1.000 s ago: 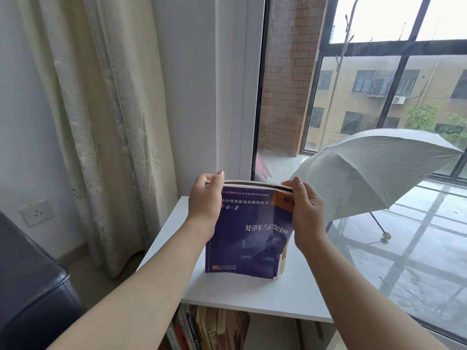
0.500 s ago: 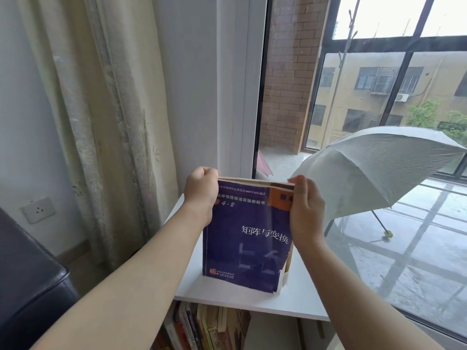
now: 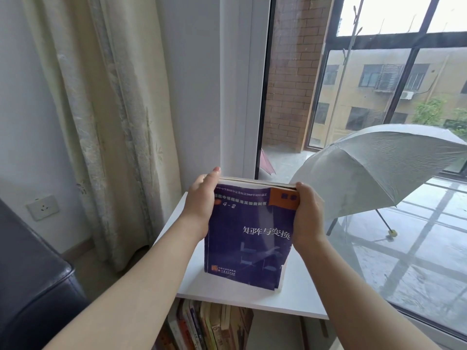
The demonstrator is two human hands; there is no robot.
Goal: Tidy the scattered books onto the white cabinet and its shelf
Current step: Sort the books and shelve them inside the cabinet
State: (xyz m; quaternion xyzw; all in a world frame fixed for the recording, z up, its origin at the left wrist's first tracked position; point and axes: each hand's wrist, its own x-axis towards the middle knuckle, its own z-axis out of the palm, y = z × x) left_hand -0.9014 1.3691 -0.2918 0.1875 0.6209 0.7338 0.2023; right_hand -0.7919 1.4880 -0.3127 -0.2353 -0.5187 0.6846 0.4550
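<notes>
Two grips, left (image 3: 199, 202), right (image 3: 307, 218), round books (image 3: 250, 238).

The purple paperback book (image 3: 249, 236) hides the fingers of the left hand (image 3: 199, 200) and right hand (image 3: 307, 218) behind it, and the bottom edge cuts off the shelved worn books (image 3: 214, 324).

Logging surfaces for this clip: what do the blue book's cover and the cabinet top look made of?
The blue book: paper, faintly glossy printed cover; page edges show on top. The cabinet top: smooth white board, likely laminate, given its even surface and thin edge.
</notes>
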